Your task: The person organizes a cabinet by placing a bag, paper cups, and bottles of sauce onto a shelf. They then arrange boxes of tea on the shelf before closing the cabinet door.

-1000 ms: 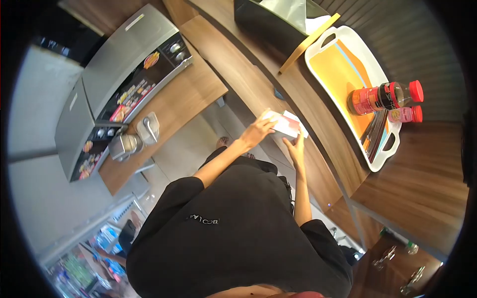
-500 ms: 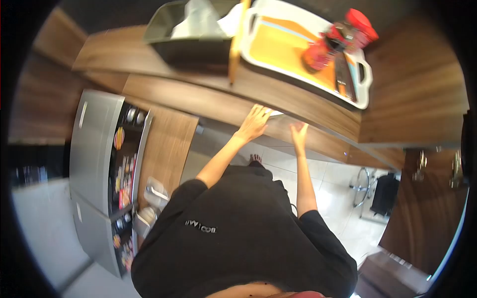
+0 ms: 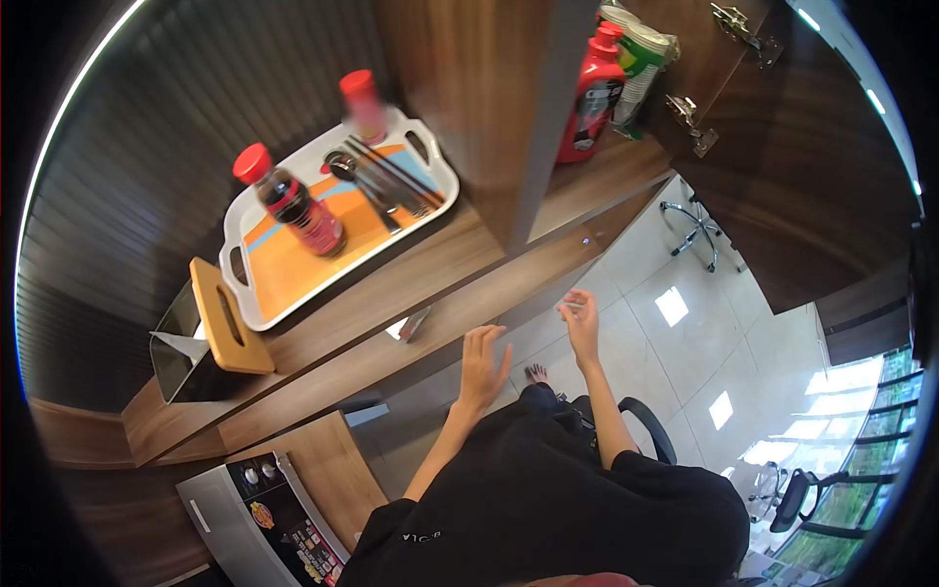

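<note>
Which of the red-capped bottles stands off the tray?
The big red bottle on the shelf right of the wooden divider, beside stacked cups. The other two bottles sit on the white tray.

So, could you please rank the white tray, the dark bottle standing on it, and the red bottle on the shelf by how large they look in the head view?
1. White tray, clearly largest.
2. and 3. Red bottle and dark bottle: look alike in size; distance and lens distortion leave it unsure.

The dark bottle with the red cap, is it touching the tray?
Touching. In the head view the dark bottle stands on the orange floor of the white tray, its base resting right on it with no gap.
</note>
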A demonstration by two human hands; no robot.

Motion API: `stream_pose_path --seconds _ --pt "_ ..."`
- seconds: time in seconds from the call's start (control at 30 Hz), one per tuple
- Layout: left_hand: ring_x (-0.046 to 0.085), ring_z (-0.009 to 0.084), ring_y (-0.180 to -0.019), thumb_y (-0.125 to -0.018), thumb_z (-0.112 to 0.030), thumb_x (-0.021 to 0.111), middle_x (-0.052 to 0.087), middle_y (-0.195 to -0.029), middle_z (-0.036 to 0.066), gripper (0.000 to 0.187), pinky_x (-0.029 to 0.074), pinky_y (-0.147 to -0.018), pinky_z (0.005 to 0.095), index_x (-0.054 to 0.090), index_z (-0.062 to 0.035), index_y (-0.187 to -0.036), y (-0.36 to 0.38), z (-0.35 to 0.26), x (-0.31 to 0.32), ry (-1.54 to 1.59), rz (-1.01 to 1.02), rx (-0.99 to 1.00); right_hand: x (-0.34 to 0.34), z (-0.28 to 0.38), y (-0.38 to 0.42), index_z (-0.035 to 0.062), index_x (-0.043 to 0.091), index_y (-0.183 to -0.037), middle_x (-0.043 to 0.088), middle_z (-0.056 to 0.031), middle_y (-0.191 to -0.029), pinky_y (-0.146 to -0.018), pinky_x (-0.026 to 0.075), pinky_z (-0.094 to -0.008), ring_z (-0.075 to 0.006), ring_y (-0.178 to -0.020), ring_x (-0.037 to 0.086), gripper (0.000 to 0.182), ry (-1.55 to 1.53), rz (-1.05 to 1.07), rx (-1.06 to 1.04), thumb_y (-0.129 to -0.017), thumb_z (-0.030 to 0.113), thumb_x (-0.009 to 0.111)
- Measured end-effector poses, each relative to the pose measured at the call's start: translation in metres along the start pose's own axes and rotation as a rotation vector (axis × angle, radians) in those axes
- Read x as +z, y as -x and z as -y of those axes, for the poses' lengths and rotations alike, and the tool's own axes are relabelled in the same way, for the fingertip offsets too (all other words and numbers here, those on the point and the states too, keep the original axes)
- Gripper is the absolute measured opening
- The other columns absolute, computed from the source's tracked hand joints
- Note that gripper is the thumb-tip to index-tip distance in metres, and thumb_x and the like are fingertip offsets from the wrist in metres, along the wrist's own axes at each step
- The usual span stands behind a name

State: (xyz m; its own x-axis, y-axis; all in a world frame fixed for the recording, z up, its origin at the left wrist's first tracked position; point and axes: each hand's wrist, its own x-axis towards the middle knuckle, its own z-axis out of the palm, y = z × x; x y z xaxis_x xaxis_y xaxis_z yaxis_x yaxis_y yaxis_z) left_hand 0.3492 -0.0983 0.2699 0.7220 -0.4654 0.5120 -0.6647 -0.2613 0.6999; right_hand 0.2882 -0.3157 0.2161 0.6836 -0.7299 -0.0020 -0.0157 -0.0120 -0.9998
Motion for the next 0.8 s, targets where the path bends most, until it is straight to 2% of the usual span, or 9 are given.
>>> stream_pose_path --seconds 0.17,0.23,0.33,0.4,0.47,0.57,0.67,0.7,0.8 --pt "0.058 0.0366 -0.107 -0.08 -0.001 0.077 0.06 -0.116 0.017 0.045 0.047 -0.095 0.044 0.058 -0.0009 -0.121 -0.075 -0.058 0.042 -0.036 -0.007 0.233 -0.033 0.102 -0.067 0.0039 0.054 -0.124 0.06 -0.0075 -0.106 -0.086 0.051 -0.0274 -0.0145 -0.095 0.062 0.032 0.077 -0.051 -0.372 -0.095 0.002 0.066" --pt "0.058 0.0364 -0.109 -0.079 -0.001 0.078 0.061 -0.118 0.017 0.048 0.047 -0.096 0.0434 0.058 -0.0005 -0.123 -0.119 -0.083 0.056 -0.077 -0.068 0.299 -0.04 0.148 -0.099 0.0036 0.054 -0.125 0.06 -0.0075 -0.106 -0.088 0.05 -0.0287 -0.015 -0.096 0.061 0.033 0.092 0.01 -0.5 -0.095 0.002 0.067" --pt "0.055 0.0382 -0.118 -0.083 -0.005 0.076 0.058 -0.128 0.02 0.057 0.045 -0.102 0.0435 0.051 0.0015 -0.133 -0.184 -0.11 0.072 -0.156 -0.175 0.323 -0.047 0.187 -0.161 0.0031 0.052 -0.127 0.06 -0.0098 -0.112 -0.091 0.051 -0.0315 -0.0178 -0.103 0.062 0.038 0.056 0.14 -0.684 -0.093 0.003 0.069" --pt "0.051 0.0394 -0.123 -0.086 -0.01 0.075 0.052 -0.135 0.022 0.066 0.042 -0.105 0.0436 0.042 0.0039 -0.142 -0.224 -0.118 0.084 -0.2 -0.24 0.265 -0.043 0.207 -0.2 0.0025 0.051 -0.129 0.06 -0.0127 -0.119 -0.092 0.051 -0.0335 -0.0217 -0.11 0.061 0.044 0.116 0.198 -0.659 -0.091 0.006 0.073" --pt "0.047 0.0412 -0.127 -0.09 -0.014 0.073 0.046 -0.14 0.025 0.071 0.039 -0.108 0.0454 0.035 0.0062 -0.146 -0.248 -0.114 0.096 -0.159 -0.305 0.165 -0.033 0.205 -0.242 0.0033 0.048 -0.134 0.059 -0.0152 -0.124 -0.093 0.051 -0.0354 -0.0236 -0.114 0.062 0.057 0.141 0.283 -0.722 -0.087 0.012 0.078" --pt "0.044 0.0453 -0.13 -0.094 -0.02 0.069 0.041 -0.144 0.03 0.072 0.036 -0.112 0.0498 0.031 0.0101 -0.147 -0.27 -0.106 0.106 0.008 -0.366 -0.007 -0.024 0.215 -0.267 0.0034 0.043 -0.139 0.058 -0.0172 -0.129 -0.097 0.05 -0.0385 -0.0277 -0.118 0.061 0.069 0.241 0.462 -0.677 -0.084 0.019 0.082" --pt "0.045 0.045 -0.128 -0.095 -0.023 0.068 0.041 -0.145 0.031 0.073 0.039 -0.109 0.0493 0.031 0.0123 -0.147 -0.273 -0.105 0.11 -0.277 -0.372 0.052 -0.013 0.21 -0.279 0.0029 0.04 -0.141 0.057 -0.0207 -0.132 -0.101 0.048 -0.0419 -0.0325 -0.123 0.059 0.076 0.275 0.565 -0.779 -0.082 0.024 0.083" --pt "0.045 0.0451 -0.129 -0.095 -0.026 0.067 0.041 -0.146 0.032 0.075 0.044 -0.105 0.0486 0.03 0.0135 -0.147 -0.273 -0.109 0.112 -0.378 -0.358 0.046 -0.015 0.216 -0.275 0.0013 0.039 -0.141 0.058 -0.0236 -0.132 -0.104 0.046 -0.0438 -0.0367 -0.126 0.057 0.079 0.26 0.617 -0.722 -0.082 0.027 0.084" --pt "0.049 0.0449 -0.125 -0.094 -0.027 0.069 0.044 -0.144 0.032 0.077 0.047 -0.1 0.0482 0.031 0.0137 -0.147 -0.276 -0.111 0.115 -0.43 -0.373 0.025 -0.018 0.212 -0.279 0.001 0.04 -0.141 0.059 -0.0241 -0.13 -0.102 0.047 -0.043 -0.0358 -0.125 0.057 0.082 0.246 0.618 -0.7 -0.078 0.028 0.087"
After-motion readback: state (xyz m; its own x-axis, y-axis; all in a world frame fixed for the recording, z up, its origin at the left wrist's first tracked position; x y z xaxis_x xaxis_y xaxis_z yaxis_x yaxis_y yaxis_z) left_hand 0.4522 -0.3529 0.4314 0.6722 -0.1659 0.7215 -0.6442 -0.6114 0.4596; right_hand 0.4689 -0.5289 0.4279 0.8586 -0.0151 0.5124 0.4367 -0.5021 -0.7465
